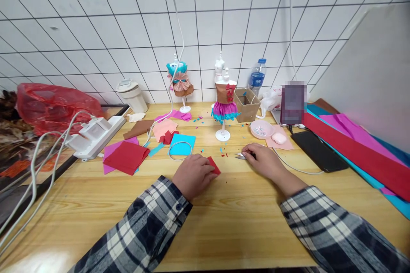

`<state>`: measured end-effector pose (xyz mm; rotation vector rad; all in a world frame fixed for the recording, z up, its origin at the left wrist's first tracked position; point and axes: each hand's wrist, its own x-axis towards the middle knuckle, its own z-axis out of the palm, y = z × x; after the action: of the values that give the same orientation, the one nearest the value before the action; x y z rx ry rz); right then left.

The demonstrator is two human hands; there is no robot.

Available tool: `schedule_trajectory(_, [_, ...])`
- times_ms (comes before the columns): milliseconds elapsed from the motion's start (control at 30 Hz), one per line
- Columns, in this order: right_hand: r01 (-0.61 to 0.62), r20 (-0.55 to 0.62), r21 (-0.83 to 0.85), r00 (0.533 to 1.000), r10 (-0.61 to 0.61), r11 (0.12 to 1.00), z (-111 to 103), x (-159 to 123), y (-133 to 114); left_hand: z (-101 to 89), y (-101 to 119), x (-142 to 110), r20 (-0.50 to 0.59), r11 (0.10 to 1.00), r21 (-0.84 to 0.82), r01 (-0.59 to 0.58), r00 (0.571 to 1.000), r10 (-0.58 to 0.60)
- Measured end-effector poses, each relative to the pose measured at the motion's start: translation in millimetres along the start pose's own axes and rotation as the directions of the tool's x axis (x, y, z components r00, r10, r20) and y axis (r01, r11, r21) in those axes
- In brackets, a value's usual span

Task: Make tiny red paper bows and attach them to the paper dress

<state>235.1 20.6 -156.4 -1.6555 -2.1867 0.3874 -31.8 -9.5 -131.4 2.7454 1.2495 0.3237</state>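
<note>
My left hand [194,175] rests on the wooden table, its fingers curled over a small folded piece of red paper [214,166]. Part of that piece is hidden beneath the fingers. To the right, my right hand [261,160] is closed around a pair of scissors [240,156], whose blades point left and lie close to the tabletop. Beyond both hands stands a small white dress form [223,135], wearing a brown top [222,94] with red bows and a purple and turquoise ruffled skirt [223,110]. Red and blue paper scraps lie between the hands and the form.
Left of my hands lie red paper sheets [126,158], a turquoise square [182,145] and a metal ring [169,155]. A power strip [99,138] sits further left. On the right are a pink bowl [262,129], a black phone-like slab [318,150] and long paper strips [358,151].
</note>
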Motion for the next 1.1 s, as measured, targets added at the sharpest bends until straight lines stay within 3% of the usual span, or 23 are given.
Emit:
schedule_trajectory(100, [0.028,0.008,0.015,1.000,-0.028,1.000,0,0,0,-1.4,-11,-1,-0.051,0.999,-0.003,0.042,0.998,-0.042])
schedule_trajectory(200, [0.048,0.013,0.019,0.999,-0.048,0.999,0,-1,0,-12.4,-49,-12,-0.191,0.985,0.026,0.171,0.968,-0.163])
schedule_trajectory(333, [0.067,0.012,-0.021,0.998,-0.066,0.998,0,-1,-2,-22.2,-93,-26,-0.076,0.971,0.111,0.214,0.976,-0.206])
schedule_trajectory(467, [0.080,-0.023,-0.026,0.996,-0.080,0.996,2,0,0,-18.7,-102,-26,-0.010,0.976,0.076,0.206,0.979,-0.206])
schedule_trajectory(533, [0.093,-0.062,-0.010,0.994,-0.093,0.996,1,0,3,-17.9,-98,-24,-0.045,0.977,0.053,0.205,0.978,-0.203])
schedule_trajectory(633, [0.141,-0.185,0.010,0.973,-0.137,0.990,-2,-1,-1,-20.1,-84,-21,-0.218,0.964,-0.060,0.260,0.939,-0.267])
schedule_trajectory(733, [0.218,-0.323,0.059,0.927,-0.188,0.974,-4,-7,-24,-20.9,-59,-18,-0.327,0.914,-0.256,0.315,0.862,-0.388])
schedule_trajectory(800, [0.308,-0.369,0.113,0.896,-0.247,0.945,-1,-14,-48,-18.1,-37,-16,-0.370,0.909,-0.258,0.328,0.835,-0.407])
schedule_trajectory(900, [0.403,-0.415,0.260,0.867,-0.275,0.878,8,-24,-85,-10.5,-5,-14,-0.438,0.933,-0.252,0.256,0.830,-0.346])
schedule_trajectory(1000, [0.392,-0.468,0.443,0.868,-0.165,0.806,16,-31,-106,-3.7,15,-13,-0.468,0.962,-0.219,0.164,0.848,-0.250])
schedule_trajectory(1100, [0.341,-0.466,0.561,0.883,-0.053,0.754,19,-34,-110,-1.3,24,-13,-0.486,0.979,-0.171,0.112,0.855,-0.183])
